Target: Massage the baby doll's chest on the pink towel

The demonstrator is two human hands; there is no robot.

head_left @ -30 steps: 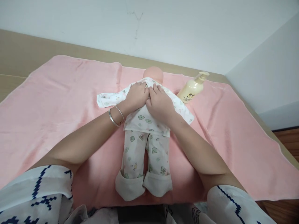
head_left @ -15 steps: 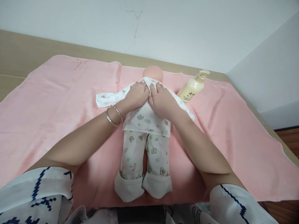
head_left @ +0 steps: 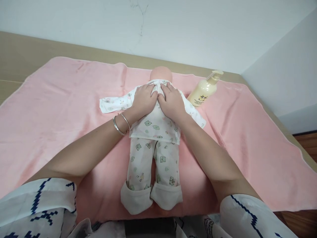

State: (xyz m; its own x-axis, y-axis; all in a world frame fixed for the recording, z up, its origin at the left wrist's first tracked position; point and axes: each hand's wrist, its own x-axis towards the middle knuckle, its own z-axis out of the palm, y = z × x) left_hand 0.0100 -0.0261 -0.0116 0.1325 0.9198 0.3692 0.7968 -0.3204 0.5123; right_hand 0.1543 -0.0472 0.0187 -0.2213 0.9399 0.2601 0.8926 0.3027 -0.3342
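A baby doll lies stretched out on a pink blanket (head_left: pixel 74 109), its bald head (head_left: pixel 161 73) at the far end. It wears a white printed top (head_left: pixel 156 127) and matching trousers (head_left: pixel 141 162) with the cuffs folded over. My left hand (head_left: pixel 145 100) rests spread on the left side of the top's upper part, two silver bangles at its wrist. Mirroring it on the right side lies my right hand (head_left: pixel 172 103), fingers apart and pointing toward the head. My thumbs nearly meet at the middle. Whether the doll faces up or down I cannot tell.
A cream pump bottle (head_left: pixel 204 91) leans or lies tilted beside the doll's right-hand sleeve (head_left: pixel 198 119). The blanket covers a pale wooden surface (head_left: pixel 15 49) that runs along a white wall (head_left: pixel 99 26). Dark brown wood (head_left: pixel 307 143) shows at the right.
Half a second ago my fingers were bunching the cloth near the collar. Now the fabric lies smoother and both hands rest flatter on it. The bottle and trousers stay put.
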